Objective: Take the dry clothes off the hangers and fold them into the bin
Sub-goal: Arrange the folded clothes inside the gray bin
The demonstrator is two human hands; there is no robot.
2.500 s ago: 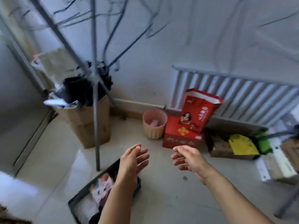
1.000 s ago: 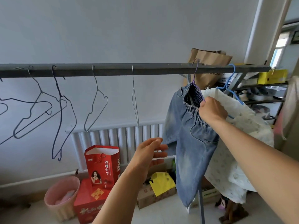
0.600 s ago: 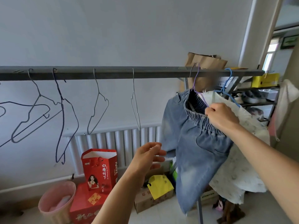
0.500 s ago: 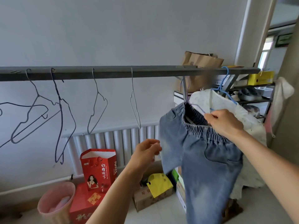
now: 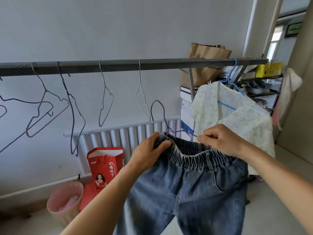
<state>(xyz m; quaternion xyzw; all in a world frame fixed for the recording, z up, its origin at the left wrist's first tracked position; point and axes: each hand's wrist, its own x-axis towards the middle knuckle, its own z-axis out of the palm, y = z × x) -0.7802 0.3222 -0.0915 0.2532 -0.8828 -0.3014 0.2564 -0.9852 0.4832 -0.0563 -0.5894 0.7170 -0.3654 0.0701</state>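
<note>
Below the grey rail [image 5: 118, 65], left grip [image 5: 149, 150] and right grip [image 5: 223, 141] clutch the jeans [image 5: 186, 192] waistband; purple hanger [image 5: 158, 106] partly hidden, legs cropped at the frame's bottom.

The grey rail [image 5: 118, 66] carries bare wire hangers [image 5: 105, 99] and 1 blue hanger [image 5: 232, 82] bearing a floral blouse [image 5: 245, 122].

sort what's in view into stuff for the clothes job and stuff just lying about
For the job: blue denim trousers, held by left hand and right hand; purple wire hanger in them; cream floral shirt on blue hanger; grey metal rail.
Lying about: red paper bag; pink plastic wastebasket; brown paper bag; yellow cardboard box.
</note>
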